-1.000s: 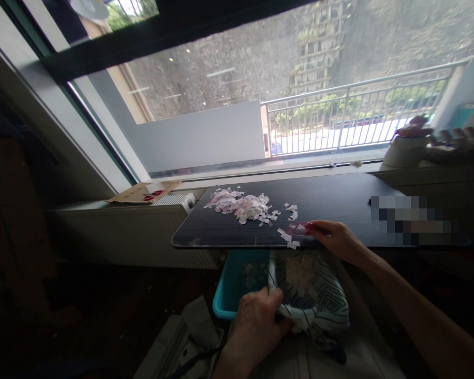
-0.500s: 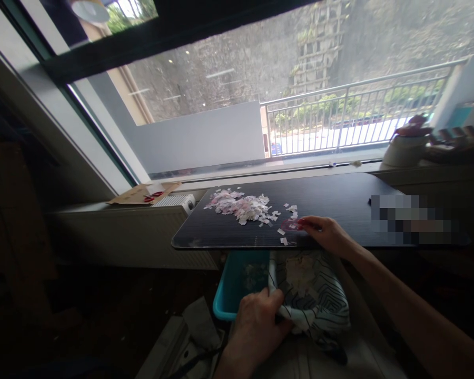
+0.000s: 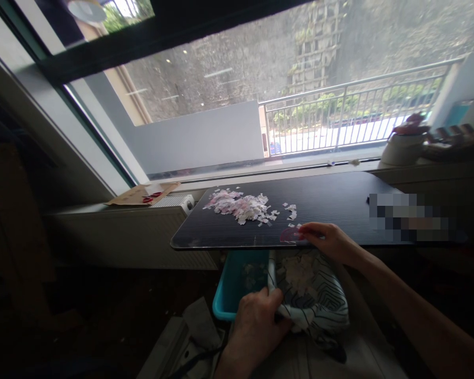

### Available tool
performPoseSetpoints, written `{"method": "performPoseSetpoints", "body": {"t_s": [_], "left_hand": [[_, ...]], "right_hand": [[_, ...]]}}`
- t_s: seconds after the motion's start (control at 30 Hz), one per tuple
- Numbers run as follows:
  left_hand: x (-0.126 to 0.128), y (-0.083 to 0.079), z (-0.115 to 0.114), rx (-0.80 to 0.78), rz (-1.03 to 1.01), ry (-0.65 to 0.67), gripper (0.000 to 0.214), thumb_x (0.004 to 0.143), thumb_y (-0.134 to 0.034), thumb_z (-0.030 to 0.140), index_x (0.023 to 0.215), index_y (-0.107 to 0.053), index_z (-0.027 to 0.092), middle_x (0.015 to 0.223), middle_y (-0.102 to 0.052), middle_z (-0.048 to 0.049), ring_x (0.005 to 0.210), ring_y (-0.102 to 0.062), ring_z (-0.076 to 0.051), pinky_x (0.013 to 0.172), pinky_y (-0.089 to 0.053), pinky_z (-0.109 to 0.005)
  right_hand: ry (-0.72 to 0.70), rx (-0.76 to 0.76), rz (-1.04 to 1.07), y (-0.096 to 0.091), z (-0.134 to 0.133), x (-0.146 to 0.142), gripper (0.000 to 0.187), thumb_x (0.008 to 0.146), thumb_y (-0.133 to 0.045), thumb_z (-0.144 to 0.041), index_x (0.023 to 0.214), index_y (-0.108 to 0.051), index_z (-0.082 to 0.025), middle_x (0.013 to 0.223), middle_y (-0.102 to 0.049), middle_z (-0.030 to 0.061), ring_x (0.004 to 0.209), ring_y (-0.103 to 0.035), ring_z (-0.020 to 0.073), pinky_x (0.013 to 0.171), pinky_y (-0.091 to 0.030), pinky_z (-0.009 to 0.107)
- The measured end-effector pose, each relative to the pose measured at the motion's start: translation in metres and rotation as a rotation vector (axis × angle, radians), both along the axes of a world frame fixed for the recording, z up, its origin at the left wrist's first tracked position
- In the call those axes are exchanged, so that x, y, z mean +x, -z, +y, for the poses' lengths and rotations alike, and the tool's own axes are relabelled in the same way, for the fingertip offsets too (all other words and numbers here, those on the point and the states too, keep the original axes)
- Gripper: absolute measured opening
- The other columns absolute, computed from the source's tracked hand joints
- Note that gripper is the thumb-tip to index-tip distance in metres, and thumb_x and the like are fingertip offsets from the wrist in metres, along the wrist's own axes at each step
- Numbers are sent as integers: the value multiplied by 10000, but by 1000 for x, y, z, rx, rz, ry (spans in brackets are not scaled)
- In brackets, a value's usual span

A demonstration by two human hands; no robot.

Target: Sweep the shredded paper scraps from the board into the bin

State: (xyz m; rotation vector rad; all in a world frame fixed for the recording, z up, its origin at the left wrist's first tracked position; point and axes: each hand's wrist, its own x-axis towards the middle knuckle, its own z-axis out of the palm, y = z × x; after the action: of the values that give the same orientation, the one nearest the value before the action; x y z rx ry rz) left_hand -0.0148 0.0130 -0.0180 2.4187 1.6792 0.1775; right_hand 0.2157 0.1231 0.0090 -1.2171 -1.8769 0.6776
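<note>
My right hand (image 3: 319,237) pinches a thin, see-through pink plastic piece with a curved edge (image 3: 290,235), held flat at the near edge of the dark tabletop (image 3: 332,195). A few paper scraps (image 3: 290,211) lie just beyond it, and a large heap of white and pinkish paper scraps (image 3: 240,205) is to its left. Below the edge, my left hand (image 3: 258,316) is closed on the rim of a white cloth with dark stripes (image 3: 332,295), which hangs open like a bag. Pale paper scraps (image 3: 300,271) lie inside the cloth.
A turquoise bin (image 3: 223,297) with some scraps inside stands under the tabletop, left of the cloth. Red-handled scissors (image 3: 152,197) and brown paper (image 3: 122,197) lie by the radiator (image 3: 142,234). A pale pot (image 3: 403,150) stands on the sill at right.
My right hand has drawn the pink piece toward me to the table's near edge. Loose scraps there have gone from the tabletop, and more scraps show in the cloth. My left hand stays put.
</note>
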Motion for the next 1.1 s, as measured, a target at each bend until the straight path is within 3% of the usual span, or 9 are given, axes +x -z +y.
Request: {"method": "performPoseSetpoints", "body": {"t_s": [0.13,0.33,0.5,0.77,1.0,1.1], "left_hand": [[2,-4,-1,-15,4,-11,163,776,-604,386,846,-573,242,838,-625,1,766,-592,-191,616,-329,-269],[2,-4,-2,-19,-3,-18,142,772,-609,361,830,-559,241,831,-622,10,778,-589,-183,628,-330,-267],[-1,0,-1,-10,-9,1,134,775,-608,350,847,-555,250,842,-623,22,786,-589,-177,630,-332,-269],[-1,0,-2,-6,-30,-5,133,777,-614,347,846,-555,250,839,-623,28,779,-586,-170,630,-332,-264],[3,-6,-1,-52,20,-26,137,765,-621,328,855,-569,238,874,-628,4,805,-588,-182,656,-348,-265],[3,-7,-2,-47,22,-17,136,777,-617,341,850,-567,238,870,-626,9,797,-591,-178,642,-348,-264]], "right_hand": [[13,-4,19,1,-3,12,267,802,-555,-370,920,-710,-189,851,-746,40,792,-685,208,783,-535,327],[282,63,7,14,16,46,304,792,-568,-410,975,-708,-212,874,-751,45,806,-689,231,826,-526,370],[184,27,-12,16,25,46,262,807,-557,-389,933,-719,-225,855,-752,29,786,-688,218,796,-535,342],[222,85,-58,9,63,30,283,812,-533,-350,960,-723,-201,873,-751,38,756,-671,206,759,-518,337],[139,37,-24,10,35,45,238,771,-568,-360,858,-728,-207,831,-751,18,780,-682,197,776,-528,317],[124,52,9,10,41,41,264,783,-558,-367,890,-729,-196,850,-751,31,775,-680,199,797,-526,333]]}}
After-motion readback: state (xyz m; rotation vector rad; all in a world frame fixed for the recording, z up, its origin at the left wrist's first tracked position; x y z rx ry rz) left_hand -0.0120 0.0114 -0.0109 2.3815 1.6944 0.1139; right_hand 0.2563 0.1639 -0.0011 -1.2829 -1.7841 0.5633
